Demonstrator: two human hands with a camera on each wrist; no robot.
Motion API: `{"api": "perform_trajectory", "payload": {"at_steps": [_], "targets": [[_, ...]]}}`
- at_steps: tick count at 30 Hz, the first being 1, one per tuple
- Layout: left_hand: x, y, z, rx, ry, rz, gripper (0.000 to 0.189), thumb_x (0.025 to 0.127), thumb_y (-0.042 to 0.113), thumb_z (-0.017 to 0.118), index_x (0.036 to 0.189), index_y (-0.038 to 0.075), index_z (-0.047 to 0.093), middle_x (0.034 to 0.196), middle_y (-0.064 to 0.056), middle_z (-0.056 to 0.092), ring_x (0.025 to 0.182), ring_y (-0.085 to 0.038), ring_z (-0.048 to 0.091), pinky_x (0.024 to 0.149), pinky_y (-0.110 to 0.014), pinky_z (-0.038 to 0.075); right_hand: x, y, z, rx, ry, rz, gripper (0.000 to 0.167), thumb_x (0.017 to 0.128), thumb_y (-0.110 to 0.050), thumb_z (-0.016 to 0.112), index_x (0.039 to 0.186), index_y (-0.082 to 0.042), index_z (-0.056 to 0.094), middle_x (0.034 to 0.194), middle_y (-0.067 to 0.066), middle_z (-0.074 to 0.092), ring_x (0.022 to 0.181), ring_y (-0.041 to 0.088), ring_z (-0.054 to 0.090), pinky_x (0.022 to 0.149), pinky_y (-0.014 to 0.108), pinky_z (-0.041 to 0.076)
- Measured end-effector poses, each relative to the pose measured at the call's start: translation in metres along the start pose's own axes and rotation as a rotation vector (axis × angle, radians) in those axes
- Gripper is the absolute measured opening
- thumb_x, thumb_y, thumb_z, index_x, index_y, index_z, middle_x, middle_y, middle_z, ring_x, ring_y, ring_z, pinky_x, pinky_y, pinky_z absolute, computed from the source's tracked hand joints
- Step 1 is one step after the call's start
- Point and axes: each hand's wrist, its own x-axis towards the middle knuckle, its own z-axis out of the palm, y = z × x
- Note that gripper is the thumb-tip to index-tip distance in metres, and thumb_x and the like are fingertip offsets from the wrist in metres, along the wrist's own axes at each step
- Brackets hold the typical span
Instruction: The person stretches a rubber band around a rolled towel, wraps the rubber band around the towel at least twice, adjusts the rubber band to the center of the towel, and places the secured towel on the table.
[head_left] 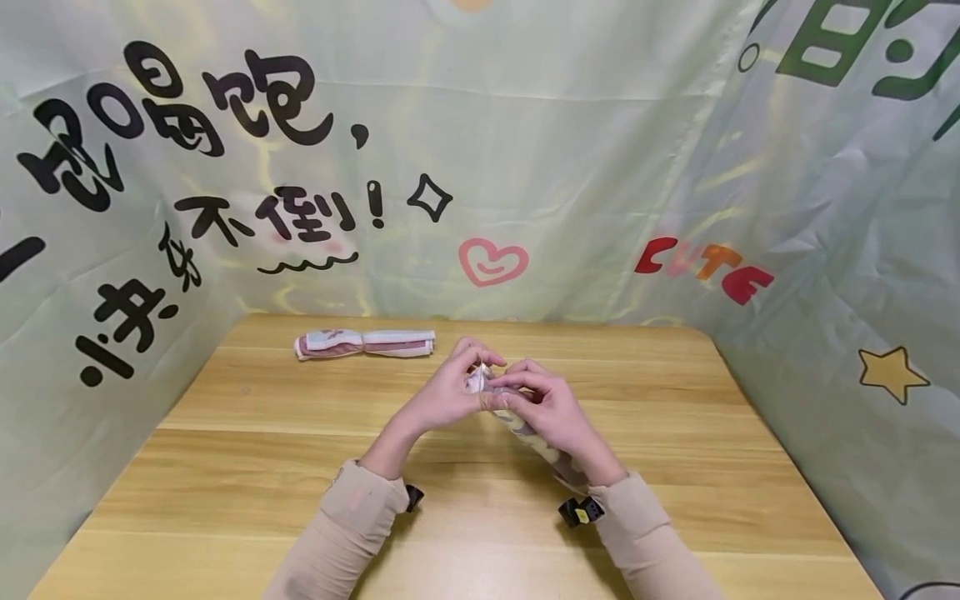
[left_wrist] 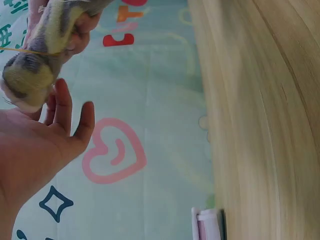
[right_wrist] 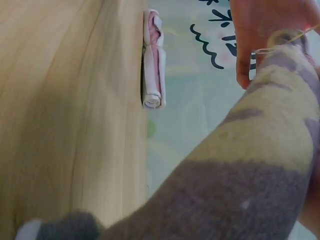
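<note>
Both hands hold a rolled towel, grey with pale yellow patches, raised above the table and slanting down to the right. My left hand has its fingers and thumb around the far end. In the left wrist view, that towel end meets the left palm, some fingers standing away from it. My right hand grips the roll just below, with thumb and fingers close to the left hand's. A thin yellowish rubber band crosses the towel near its end, one part pulled away from the roll.
A second rolled towel, pink and white and tied around its middle, lies near the back left of the wooden table. Printed cloth hangs around the table's back and sides. Each wrist carries a small black device.
</note>
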Motion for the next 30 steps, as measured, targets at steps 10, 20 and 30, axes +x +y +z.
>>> {"api": "perform_trajectory", "payload": {"at_steps": [10, 20, 30], "targets": [[0.0, -0.005, 0.005, 0.076, 0.034, 0.037, 0.054, 0.095, 0.059, 0.061, 0.103, 0.007, 0.072, 0.113, -0.005, 0.056, 0.11, -0.022, 0.054, 0.096, -0.042, 0.048, 0.001, 0.003, 0.01, -0.103, 0.032, 0.129, 0.007, 0.089, 0.002, 0.079, 0.096, 0.002, 0.08, 0.104, 0.015, 0.072, 0.099, 0.017, 0.066, 0.081, 0.027, 0.06], [0.003, 0.006, 0.022, 0.283, 0.353, 0.326, 0.009, 0.084, 0.006, 0.084, 0.077, 0.002, 0.08, 0.114, -0.008, 0.067, 0.113, -0.03, 0.057, 0.097, -0.052, 0.045, 0.0, 0.008, 0.016, -0.262, 0.205, 0.101, 0.01, 0.088, -0.002, 0.082, 0.098, -0.002, 0.082, 0.093, 0.007, 0.07, 0.085, 0.017, 0.068, 0.072, 0.024, 0.059], [0.003, 0.012, 0.059, 0.346, 0.361, 0.463, 0.058, 0.103, 0.053, 0.048, 0.116, 0.006, 0.079, 0.145, -0.015, 0.057, 0.131, -0.03, 0.048, 0.106, -0.045, 0.035, 0.003, 0.006, 0.001, -0.401, 0.513, -0.013, 0.018, 0.084, 0.004, 0.081, 0.101, 0.0, 0.078, 0.092, 0.013, 0.07, 0.078, 0.023, 0.066, 0.066, 0.023, 0.052]]}}
